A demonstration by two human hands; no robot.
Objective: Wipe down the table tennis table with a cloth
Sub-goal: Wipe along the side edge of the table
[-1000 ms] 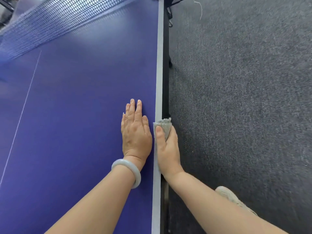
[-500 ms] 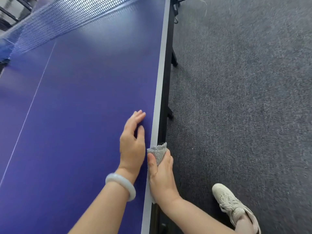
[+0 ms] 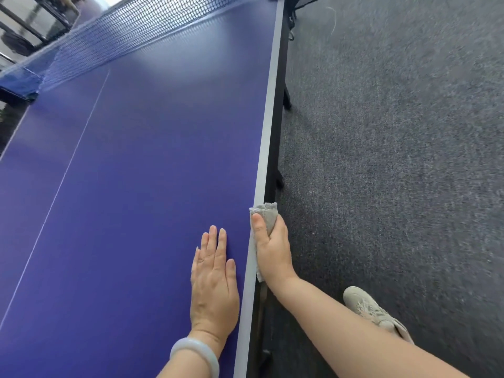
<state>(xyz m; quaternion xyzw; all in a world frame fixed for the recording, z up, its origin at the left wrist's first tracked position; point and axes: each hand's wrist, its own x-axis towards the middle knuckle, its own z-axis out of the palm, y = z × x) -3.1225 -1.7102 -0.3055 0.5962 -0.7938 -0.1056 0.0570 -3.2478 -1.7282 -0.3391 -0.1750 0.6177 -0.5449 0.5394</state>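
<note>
At the far left we see the net (image 3: 131, 31) stretched across the blue table (image 3: 141, 173), with a thin white line (image 3: 62, 181) running down the middle of the playing surface. Further right, our left hand (image 3: 214, 290) lies flat on the tabletop, palm down, fingers straight and together, gripping nothing; a pale bangle (image 3: 196, 356) circles its wrist. Just beside it runs the grey edge stripe (image 3: 266, 148) of the table. Our right hand (image 3: 272, 252) is wrapped around that edge, fingers curled over the side and thumb on top, clutching a grey cloth (image 3: 266, 216) pressed against the table's rim. Right of the table lies dark grey carpet (image 3: 395, 159), and a light-coloured shoe (image 3: 365, 306) stands on it near our right forearm.
</note>
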